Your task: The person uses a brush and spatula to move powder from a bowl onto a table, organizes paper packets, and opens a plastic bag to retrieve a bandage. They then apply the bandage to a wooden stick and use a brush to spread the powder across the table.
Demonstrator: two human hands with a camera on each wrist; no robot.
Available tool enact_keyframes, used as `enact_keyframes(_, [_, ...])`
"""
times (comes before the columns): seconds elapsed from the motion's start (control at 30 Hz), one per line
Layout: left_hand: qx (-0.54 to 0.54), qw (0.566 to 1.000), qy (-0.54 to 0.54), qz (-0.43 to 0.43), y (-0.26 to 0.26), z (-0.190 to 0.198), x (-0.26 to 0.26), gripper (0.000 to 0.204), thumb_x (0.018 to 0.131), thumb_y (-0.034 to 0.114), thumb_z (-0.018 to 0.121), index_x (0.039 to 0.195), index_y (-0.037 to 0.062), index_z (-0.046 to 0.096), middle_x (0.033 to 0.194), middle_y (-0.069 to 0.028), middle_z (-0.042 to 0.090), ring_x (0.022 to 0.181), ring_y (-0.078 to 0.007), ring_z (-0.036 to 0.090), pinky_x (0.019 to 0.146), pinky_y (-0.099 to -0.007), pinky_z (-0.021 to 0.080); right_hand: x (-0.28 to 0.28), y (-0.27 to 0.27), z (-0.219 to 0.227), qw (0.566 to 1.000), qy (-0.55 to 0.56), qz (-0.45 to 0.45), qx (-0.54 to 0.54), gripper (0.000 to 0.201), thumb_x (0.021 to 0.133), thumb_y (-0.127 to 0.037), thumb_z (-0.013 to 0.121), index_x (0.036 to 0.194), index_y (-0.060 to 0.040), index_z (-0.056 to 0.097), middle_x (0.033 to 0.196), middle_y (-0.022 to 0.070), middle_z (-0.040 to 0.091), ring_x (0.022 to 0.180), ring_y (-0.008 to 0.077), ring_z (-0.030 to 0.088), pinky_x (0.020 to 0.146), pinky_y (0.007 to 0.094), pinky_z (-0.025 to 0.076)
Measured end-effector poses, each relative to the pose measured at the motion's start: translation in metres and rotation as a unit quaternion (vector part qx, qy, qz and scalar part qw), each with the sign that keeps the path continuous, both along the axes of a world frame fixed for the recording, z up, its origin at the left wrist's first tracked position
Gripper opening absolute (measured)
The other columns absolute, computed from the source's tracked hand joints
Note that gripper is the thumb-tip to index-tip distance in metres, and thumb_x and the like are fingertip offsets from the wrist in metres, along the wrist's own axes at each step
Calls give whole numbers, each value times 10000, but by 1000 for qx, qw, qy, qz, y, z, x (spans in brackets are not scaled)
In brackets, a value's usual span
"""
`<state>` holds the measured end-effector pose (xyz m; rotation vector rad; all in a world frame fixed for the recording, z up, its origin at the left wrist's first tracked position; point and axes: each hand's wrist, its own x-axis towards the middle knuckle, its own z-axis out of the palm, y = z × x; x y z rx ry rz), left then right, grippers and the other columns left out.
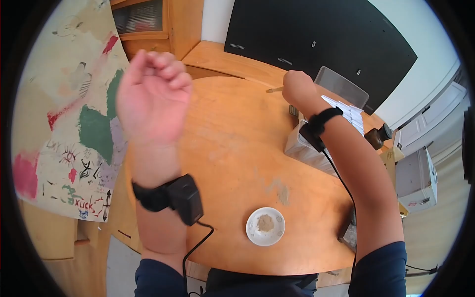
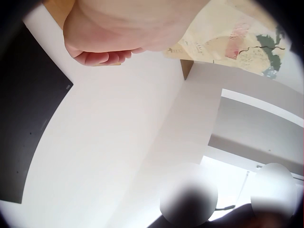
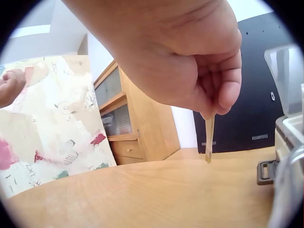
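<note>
My left hand (image 1: 153, 101) is raised over the left side of the table, palm turned up and fingers loosely curled, with nothing in it. In the left wrist view its fingertips curl in below the palm. Farther away on the right, my right hand (image 1: 299, 90) pinches a thin, pale yellow stick (image 3: 209, 137) between thumb and fingers. The stick points downward above the tabletop in the right wrist view. Near the table's front edge sits a small white dish (image 1: 252, 236) with a little heap of beige powder (image 1: 265, 222) inside.
Below my right forearm stands a clear plastic box (image 1: 295, 144) with its lid (image 1: 341, 89) raised and white packets (image 1: 350, 118) in it. A dark bottle (image 1: 374, 138) is beyond it. A black panel (image 1: 316, 44) leans at the back; a painted board (image 1: 62, 128) stands left.
</note>
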<state>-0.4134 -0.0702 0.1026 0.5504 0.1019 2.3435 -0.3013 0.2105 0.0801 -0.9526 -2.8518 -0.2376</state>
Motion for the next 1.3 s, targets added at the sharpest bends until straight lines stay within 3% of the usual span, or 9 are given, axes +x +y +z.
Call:
enact_keyframes(0.37, [105,994,-19,-29,-38,18,-7,117,942,126,402,913,21,444,795,-37,436,707,-153,399,637,-288,338,8,-29,-6,984,-74,137,-81,159,737,-28,607,848,-44,719,835,151,690,807,331,658,750,399,525])
enact_keyframes(0.43, [100,994,-19,-38,-38,20,-5,113,940,122,400,904,23,440,792,-37,431,706,-154,397,635,-289,338,-4,-15,-19,991,-41,124,17,121,729,-35,615,800,-32,714,798,154,678,821,332,651,741,394,517])
enact_keyframes(0.57, [94,992,-58,-61,-39,26,1,81,908,68,408,831,44,419,767,-41,403,670,-147,383,605,-286,315,-4,-23,-26,987,-83,139,10,122,718,-28,599,779,-23,704,816,159,671,825,329,646,728,391,512])
enact_keyframes(0.67, [111,992,-41,-37,-47,28,2,79,897,72,404,823,46,415,765,-38,406,660,-144,378,599,-282,313,28,-54,-2,962,-95,229,-112,143,698,-24,585,784,-34,698,841,140,661,814,323,640,696,406,511])
enact_keyframes(0.77, [118,992,-42,-27,-52,33,5,87,893,76,401,810,50,405,760,-34,403,652,-141,369,597,-278,311,26,-45,-2,980,-31,190,-46,144,707,-23,575,779,-34,699,834,136,657,805,327,636,684,408,508])
enact_keyframes(0.8, [119,992,-40,-33,-52,35,6,87,893,76,401,810,50,405,760,-34,403,652,-141,369,597,-278,311,17,-32,-7,980,-49,186,50,154,720,-25,559,779,-34,701,851,145,657,794,332,636,688,407,510])
enact_keyframes(1.0, [121,990,-48,-58,-54,34,5,79,880,62,398,801,54,395,751,-32,395,643,-139,357,594,-278,307,33,-45,-9,966,-194,173,2,144,732,-30,571,783,-57,703,873,140,665,810,330,640,703,408,516])
enact_keyframes(1.2, [144,986,-7,-87,-56,31,-1,97,917,97,394,837,43,407,798,-37,407,716,-156,393,650,-299,329,67,-84,-10,985,-71,155,19,117,688,3,577,747,17,677,799,211,649,780,358,656,701,414,536])
enact_keyframes(1.3, [145,985,-1,-89,-55,32,0,94,916,97,395,839,44,407,797,-37,411,716,-155,393,644,-299,328,69,-91,-24,980,-115,161,-28,112,694,14,567,743,30,666,833,224,645,810,366,656,716,413,538])
